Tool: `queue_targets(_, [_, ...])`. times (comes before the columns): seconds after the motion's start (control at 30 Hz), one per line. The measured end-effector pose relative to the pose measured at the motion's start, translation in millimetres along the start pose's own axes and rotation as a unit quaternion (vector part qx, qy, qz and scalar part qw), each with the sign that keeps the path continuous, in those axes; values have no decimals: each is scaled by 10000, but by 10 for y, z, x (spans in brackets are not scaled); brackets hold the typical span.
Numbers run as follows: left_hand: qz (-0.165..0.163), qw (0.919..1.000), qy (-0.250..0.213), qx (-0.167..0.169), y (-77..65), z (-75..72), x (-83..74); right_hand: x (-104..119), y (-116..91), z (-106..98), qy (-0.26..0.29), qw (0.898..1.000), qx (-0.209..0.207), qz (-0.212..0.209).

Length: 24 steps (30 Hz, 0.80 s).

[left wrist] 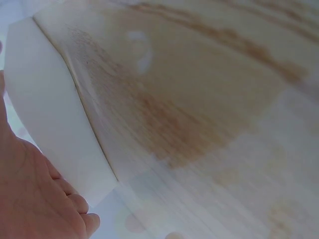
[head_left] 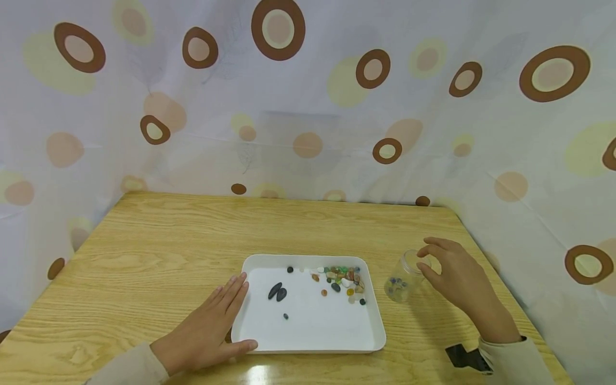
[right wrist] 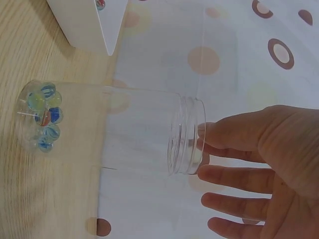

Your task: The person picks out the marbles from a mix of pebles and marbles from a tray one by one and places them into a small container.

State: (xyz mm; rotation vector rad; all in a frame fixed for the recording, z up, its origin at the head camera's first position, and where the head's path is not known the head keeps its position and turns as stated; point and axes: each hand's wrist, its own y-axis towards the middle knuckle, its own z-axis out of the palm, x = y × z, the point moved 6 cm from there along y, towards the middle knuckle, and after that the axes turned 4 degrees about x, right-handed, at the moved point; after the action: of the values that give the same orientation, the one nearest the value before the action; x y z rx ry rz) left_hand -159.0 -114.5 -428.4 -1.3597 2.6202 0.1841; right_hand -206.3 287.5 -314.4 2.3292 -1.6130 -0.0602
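Note:
A white tray holds several black pebbles on its left part and a cluster of colourful stones in its far right corner. My left hand rests against the tray's left side, fingers straight and thumb at the near left corner. To the right of the tray a clear jar stands uncapped, with several glass marbles at its bottom. My right hand hovers at the jar's mouth, thumb and index finger apart at the rim. Nothing shows between them.
The wooden table ends at a patterned cloth hung behind it and along both sides. A black strap hangs by my right sleeve.

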Motion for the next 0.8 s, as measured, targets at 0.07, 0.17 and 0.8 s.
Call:
queue_targets(0.07, [9, 10000, -2, -5, 0, 3, 0, 4, 2, -1, -20, 10000, 26, 24])
queue_targets(0.17, [31, 10000, 19, -27, -1, 6, -1, 30, 20, -12, -40, 10000, 50, 34])
queue_targets(0.8, [-5, 9999, -86, 69, -2, 9, 8, 678, 368, 306, -5, 9956, 212, -911])
